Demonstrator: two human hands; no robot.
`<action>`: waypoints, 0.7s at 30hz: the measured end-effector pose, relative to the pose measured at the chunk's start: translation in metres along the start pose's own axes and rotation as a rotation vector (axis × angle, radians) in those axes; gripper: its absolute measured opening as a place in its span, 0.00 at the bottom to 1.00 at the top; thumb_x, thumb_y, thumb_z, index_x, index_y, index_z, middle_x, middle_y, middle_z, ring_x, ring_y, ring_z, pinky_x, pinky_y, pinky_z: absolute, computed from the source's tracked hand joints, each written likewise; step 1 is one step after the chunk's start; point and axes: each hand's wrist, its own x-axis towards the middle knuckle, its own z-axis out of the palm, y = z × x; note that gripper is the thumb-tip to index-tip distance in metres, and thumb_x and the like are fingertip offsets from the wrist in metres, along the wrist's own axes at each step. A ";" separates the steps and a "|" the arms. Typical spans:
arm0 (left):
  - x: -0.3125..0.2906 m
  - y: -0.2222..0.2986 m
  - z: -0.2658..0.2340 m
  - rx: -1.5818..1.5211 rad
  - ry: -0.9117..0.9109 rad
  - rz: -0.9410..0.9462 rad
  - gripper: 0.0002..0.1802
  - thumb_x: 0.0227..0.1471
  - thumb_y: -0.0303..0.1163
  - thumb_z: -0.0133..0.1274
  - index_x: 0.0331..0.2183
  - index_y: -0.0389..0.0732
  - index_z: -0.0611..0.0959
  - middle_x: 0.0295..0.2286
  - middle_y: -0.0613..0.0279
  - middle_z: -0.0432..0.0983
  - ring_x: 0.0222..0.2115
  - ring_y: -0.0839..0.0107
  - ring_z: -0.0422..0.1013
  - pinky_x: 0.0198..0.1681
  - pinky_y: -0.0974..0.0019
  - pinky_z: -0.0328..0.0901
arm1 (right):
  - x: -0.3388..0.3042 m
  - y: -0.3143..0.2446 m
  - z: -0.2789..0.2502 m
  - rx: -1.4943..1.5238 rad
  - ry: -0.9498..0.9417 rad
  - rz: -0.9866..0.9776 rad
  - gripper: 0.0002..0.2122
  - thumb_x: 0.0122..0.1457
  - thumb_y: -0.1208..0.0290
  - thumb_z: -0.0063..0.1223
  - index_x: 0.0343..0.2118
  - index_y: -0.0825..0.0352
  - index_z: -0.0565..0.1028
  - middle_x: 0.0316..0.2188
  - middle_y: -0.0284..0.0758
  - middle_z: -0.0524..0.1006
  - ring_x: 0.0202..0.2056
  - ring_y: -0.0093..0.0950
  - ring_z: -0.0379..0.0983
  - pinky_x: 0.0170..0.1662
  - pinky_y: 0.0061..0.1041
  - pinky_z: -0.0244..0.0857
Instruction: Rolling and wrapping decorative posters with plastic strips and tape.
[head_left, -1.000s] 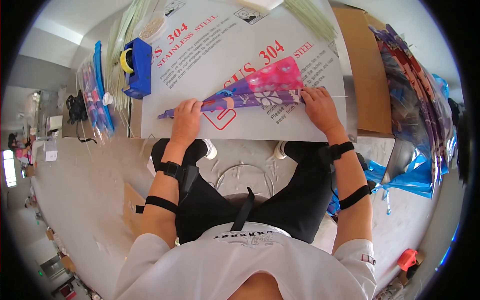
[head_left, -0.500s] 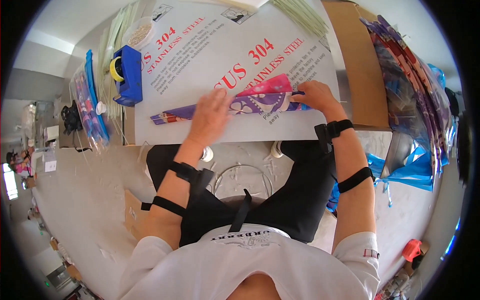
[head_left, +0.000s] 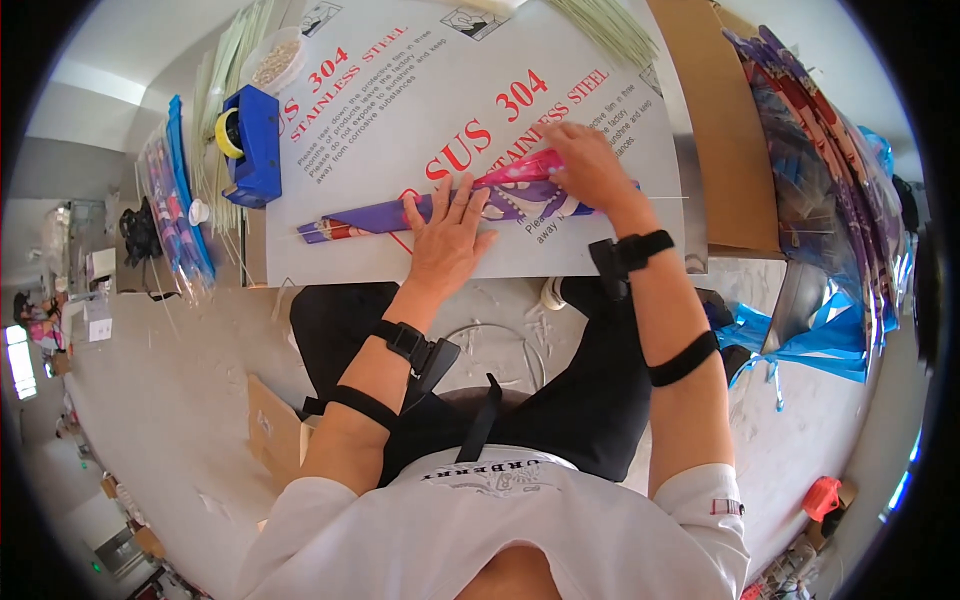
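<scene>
A purple patterned kite (head_left: 375,221), folded into a long narrow shape, lies across the worktop near its front edge. My left hand (head_left: 447,235) rests flat on its middle with the fingers spread. At its right part, my right hand (head_left: 597,178) pinches the bright pink flap (head_left: 522,168), with thumb and fingers closed on the cloth. A thin pale rod sticks out past the right end of the kite, and another shows at the left tip. The palm of my right hand hides part of the right end.
A blue tape dispenser (head_left: 256,150) with yellow tape stands on the left, near a clear tub (head_left: 275,62) of small beige pieces. Thin pale green rods (head_left: 607,30) lie at the back. Bagged folded kites (head_left: 815,150) sit at the right by a cardboard box (head_left: 735,140).
My left hand has come down flat on the kite, shifting right. My right hand has moved leftward from the right end onto the pink flap, which now lies narrower.
</scene>
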 end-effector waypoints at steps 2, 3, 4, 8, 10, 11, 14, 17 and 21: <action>0.000 0.000 0.000 -0.005 0.011 -0.005 0.33 0.51 0.42 0.54 0.56 0.48 0.65 0.61 0.59 0.53 0.62 0.56 0.47 0.57 0.29 0.34 | 0.003 -0.009 0.002 -0.075 -0.138 0.047 0.11 0.45 0.74 0.53 0.35 0.65 0.76 0.34 0.36 0.75 0.44 0.34 0.69 0.48 0.36 0.62; 0.001 0.001 0.000 -0.017 0.022 -0.008 0.31 0.51 0.41 0.54 0.56 0.47 0.66 0.60 0.60 0.54 0.62 0.56 0.48 0.57 0.29 0.34 | 0.004 -0.014 0.001 -0.152 -0.278 0.095 0.11 0.46 0.74 0.52 0.34 0.65 0.76 0.34 0.36 0.75 0.42 0.33 0.70 0.47 0.35 0.63; 0.001 0.001 -0.001 -0.030 0.033 -0.011 0.30 0.51 0.40 0.54 0.55 0.47 0.67 0.60 0.60 0.55 0.62 0.56 0.48 0.57 0.28 0.35 | 0.001 -0.020 -0.001 -0.151 -0.279 0.093 0.11 0.46 0.74 0.52 0.34 0.65 0.76 0.34 0.36 0.75 0.42 0.33 0.70 0.47 0.35 0.63; 0.003 0.001 0.002 -0.010 0.050 -0.025 0.27 0.52 0.38 0.53 0.54 0.47 0.69 0.59 0.60 0.57 0.61 0.56 0.50 0.56 0.28 0.37 | -0.032 -0.041 -0.003 -0.338 -0.164 -0.092 0.11 0.48 0.74 0.50 0.36 0.70 0.76 0.33 0.38 0.74 0.40 0.34 0.69 0.45 0.33 0.64; 0.004 0.001 0.004 -0.005 0.092 -0.022 0.23 0.53 0.35 0.52 0.52 0.47 0.71 0.57 0.60 0.61 0.60 0.56 0.53 0.55 0.27 0.40 | -0.053 -0.050 0.007 -0.367 -0.129 -0.130 0.13 0.49 0.74 0.49 0.38 0.72 0.75 0.35 0.39 0.75 0.42 0.35 0.69 0.46 0.33 0.64; 0.004 -0.002 0.007 -0.002 0.093 -0.032 0.23 0.53 0.35 0.52 0.52 0.47 0.71 0.57 0.60 0.61 0.60 0.56 0.53 0.55 0.27 0.40 | -0.058 -0.060 0.011 -0.485 -0.088 -0.102 0.15 0.50 0.74 0.48 0.41 0.74 0.74 0.38 0.43 0.75 0.43 0.37 0.69 0.47 0.33 0.63; 0.006 -0.008 0.011 0.101 0.159 0.000 0.21 0.52 0.32 0.50 0.50 0.44 0.73 0.55 0.58 0.64 0.58 0.55 0.57 0.55 0.29 0.43 | -0.061 -0.076 0.018 -0.648 -0.109 -0.035 0.19 0.52 0.75 0.47 0.47 0.76 0.70 0.42 0.50 0.74 0.45 0.42 0.70 0.49 0.35 0.62; 0.018 -0.004 0.008 0.182 0.191 0.066 0.19 0.50 0.29 0.48 0.46 0.40 0.75 0.52 0.54 0.68 0.55 0.55 0.61 0.54 0.33 0.48 | -0.051 -0.078 0.024 -0.719 -0.153 0.031 0.18 0.52 0.75 0.47 0.47 0.75 0.70 0.39 0.51 0.75 0.42 0.45 0.71 0.47 0.38 0.64; 0.028 -0.007 -0.005 0.162 0.162 0.108 0.16 0.47 0.27 0.48 0.41 0.37 0.76 0.45 0.53 0.71 0.50 0.54 0.64 0.52 0.41 0.53 | -0.030 -0.071 0.023 -0.590 -0.258 0.142 0.10 0.51 0.74 0.48 0.36 0.69 0.74 0.27 0.42 0.77 0.35 0.41 0.76 0.37 0.40 0.68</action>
